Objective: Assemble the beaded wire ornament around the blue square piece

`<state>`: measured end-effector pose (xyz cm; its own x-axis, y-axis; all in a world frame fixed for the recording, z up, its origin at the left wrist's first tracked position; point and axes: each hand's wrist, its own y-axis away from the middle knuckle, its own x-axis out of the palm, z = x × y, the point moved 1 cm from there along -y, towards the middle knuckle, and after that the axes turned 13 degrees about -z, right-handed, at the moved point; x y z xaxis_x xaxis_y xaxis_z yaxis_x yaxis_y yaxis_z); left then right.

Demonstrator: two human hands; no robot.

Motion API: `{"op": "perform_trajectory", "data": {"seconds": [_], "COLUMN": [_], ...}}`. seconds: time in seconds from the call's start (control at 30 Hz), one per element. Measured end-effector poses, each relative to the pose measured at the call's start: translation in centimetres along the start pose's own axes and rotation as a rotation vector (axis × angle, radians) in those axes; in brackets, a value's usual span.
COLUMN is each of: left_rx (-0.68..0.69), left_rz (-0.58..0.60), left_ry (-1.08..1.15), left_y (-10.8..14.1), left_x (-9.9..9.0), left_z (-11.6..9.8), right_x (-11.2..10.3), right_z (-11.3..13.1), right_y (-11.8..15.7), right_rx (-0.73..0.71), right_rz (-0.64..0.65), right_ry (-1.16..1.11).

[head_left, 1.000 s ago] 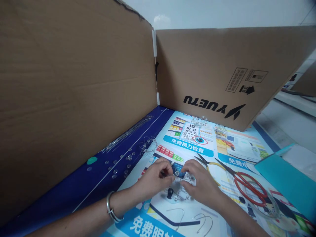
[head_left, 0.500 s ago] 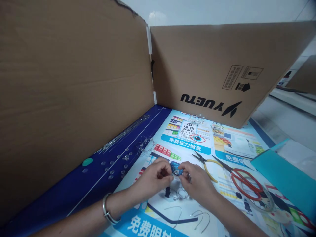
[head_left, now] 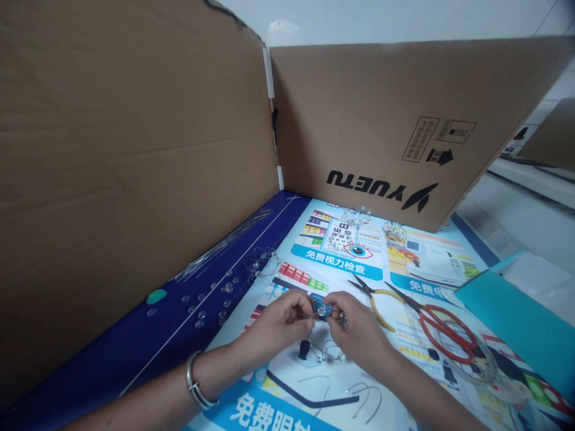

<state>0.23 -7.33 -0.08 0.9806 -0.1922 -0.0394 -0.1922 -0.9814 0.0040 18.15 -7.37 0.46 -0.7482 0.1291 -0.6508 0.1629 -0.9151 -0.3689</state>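
- Pinching a small blue piece point(head_left: 320, 309) in the left hand point(head_left: 281, 326), fingers curled nearly shut
- Right hand point(head_left: 359, 329) curled in just beside it, hold hard to tell
- Held over a printed poster point(head_left: 345, 269)
- Tip: steady wrists, tight pinch, go slow

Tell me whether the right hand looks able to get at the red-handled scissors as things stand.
Probably yes: the right hand has a free path to the red-handled scissors, with only the yellow-handled pliers lying alongside.
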Motion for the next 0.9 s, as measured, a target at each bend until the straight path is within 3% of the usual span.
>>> {"op": "perform_trajectory", "data": {"seconds": [0.47, 0.9], "left_rx": [-0.077, -0.018], "left_rz": [-0.056, -0.075], "left_ry": [0.024, -0.159], "left_y": [-0.3, -0.3], "left_x": [0.1, -0.3], "left_z": [-1.2, -0.4], "right_x": [-2.0, -1.9], "right_z": [0.2, -0.3], "right_y": [-1.3, -1.5], "right_rx": [0.019, 0.117], "right_rz": [0.115, 0.186], "right_ry": [-0.117, -0.189]}}
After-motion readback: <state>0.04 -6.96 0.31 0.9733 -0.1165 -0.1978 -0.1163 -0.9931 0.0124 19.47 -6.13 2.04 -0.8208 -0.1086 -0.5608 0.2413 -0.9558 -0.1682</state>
